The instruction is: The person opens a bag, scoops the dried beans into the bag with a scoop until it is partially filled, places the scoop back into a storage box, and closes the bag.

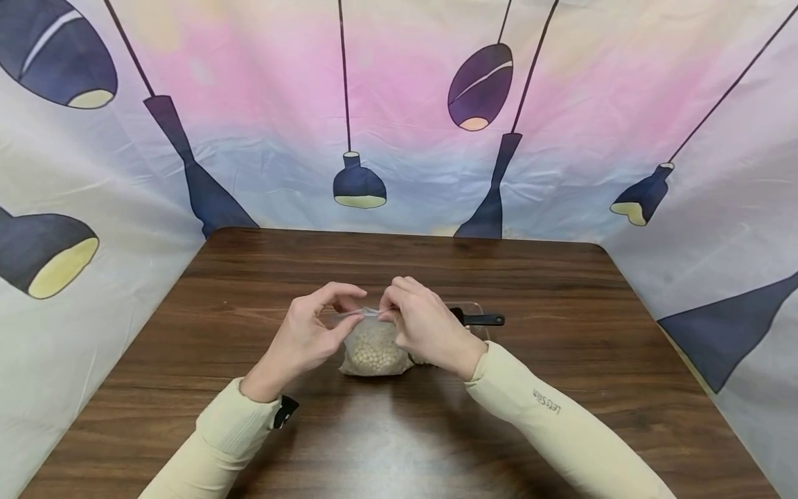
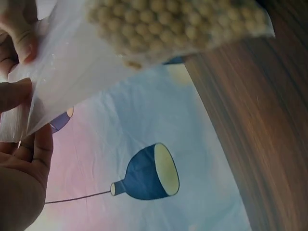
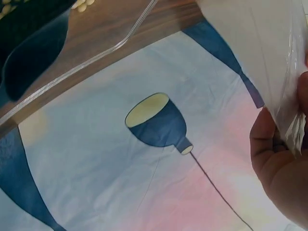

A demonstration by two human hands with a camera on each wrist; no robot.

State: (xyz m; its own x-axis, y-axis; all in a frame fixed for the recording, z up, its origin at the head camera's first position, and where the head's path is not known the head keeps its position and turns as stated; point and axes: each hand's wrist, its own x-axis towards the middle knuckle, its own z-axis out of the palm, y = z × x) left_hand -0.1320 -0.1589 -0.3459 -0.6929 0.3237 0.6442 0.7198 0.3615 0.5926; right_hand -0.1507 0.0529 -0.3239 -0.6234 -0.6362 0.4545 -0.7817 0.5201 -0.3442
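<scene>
A clear plastic bag point(image 1: 373, 350) with many small round beige beans point(image 2: 154, 21) in its lower part stands at the middle of the table, its top edge raised. My left hand point(image 1: 310, 329) pinches the left side of the bag's top edge between thumb and fingers. On the other side, my right hand point(image 1: 427, 324) pinches the same edge close to the middle. In the left wrist view the thumb presses flat on the plastic near the mouth, with fingers behind. The right wrist view shows the right fingers point(image 3: 263, 144) curled at the bag's edge.
Behind my right hand stands a clear container point(image 3: 120, 44), partly hidden, with a black-handled utensil point(image 1: 485, 319) sticking out to the right. A few beans point(image 3: 83, 5) show near it. The brown wooden table point(image 1: 249, 277) meets a lamp-patterned cloth point(image 1: 280, 166) at the back.
</scene>
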